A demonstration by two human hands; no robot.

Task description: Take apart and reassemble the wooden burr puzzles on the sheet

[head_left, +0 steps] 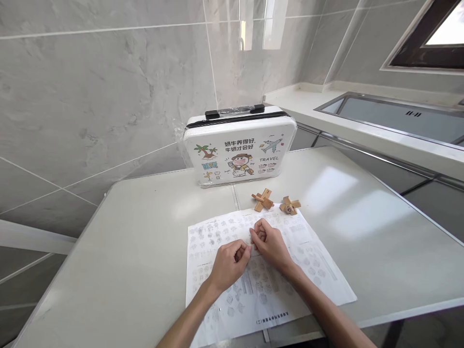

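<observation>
Close together, the person's bare left hand [230, 261] and bare right hand [271, 242] hung over a large white sheet of paper printed with rows of small grey diagrams [224, 323]. The fingers of both were curled, thumbs drawn up against them, and the tips of the left nearly met those of the right; whether a small thing was pinched there could not be told. The sheet lay creased on a pale, glossy table [137, 241], a line of bold dark print along its near edge.

Just beyond the right hand, by the far edge of the sheet, sat a light-brown wooden puzzle of crossed bars [264, 200], with a smaller brown wooden cross-shaped piece [290, 206] to its right, the two apart from each other. Behind them stood a white hard-shell case with cartoon travel prints [241, 154], upright, its black handle [235, 112] on top and clear plastic film around it. Grey marbled wall tiles [108, 87] rose behind, and a white counter [308, 100] ran off to the right
</observation>
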